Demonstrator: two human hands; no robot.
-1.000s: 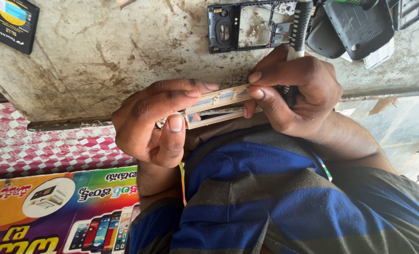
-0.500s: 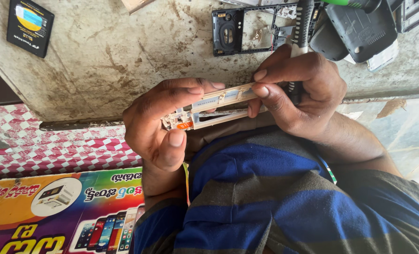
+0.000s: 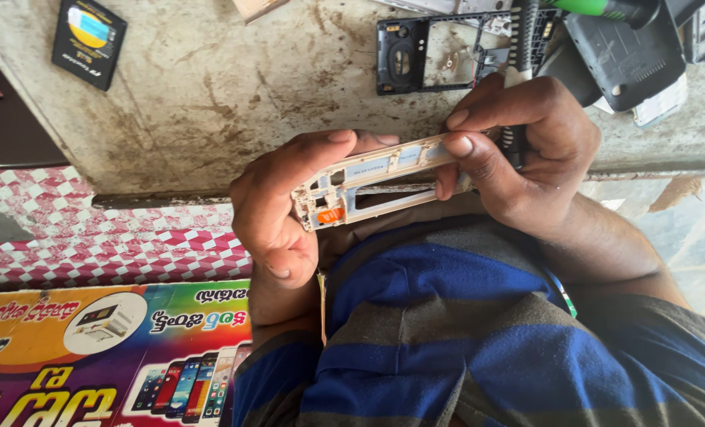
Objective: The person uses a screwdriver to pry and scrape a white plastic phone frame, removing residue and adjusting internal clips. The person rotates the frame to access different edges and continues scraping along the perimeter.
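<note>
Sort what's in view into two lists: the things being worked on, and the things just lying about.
In hand:
- pale phone frame, held at its ends by the left hand and the right hand

Lying about:
- black phone shell on the worn bench
- black battery
- dark phone cover
- green-handled tool
- colourful poster

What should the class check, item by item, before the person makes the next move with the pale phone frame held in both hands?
1. Pale plastic phone frame gripped at both ends: ok.
2. Left hand supports the end with the orange tab: ok.
3. Right hand pinches the other end: ok.
4. Frame clear of the stained worktop: ok.
5. Black phone frame on the worktop lies apart from the hands: ok.
6. Frame free of cracks: cannot tell.
</note>
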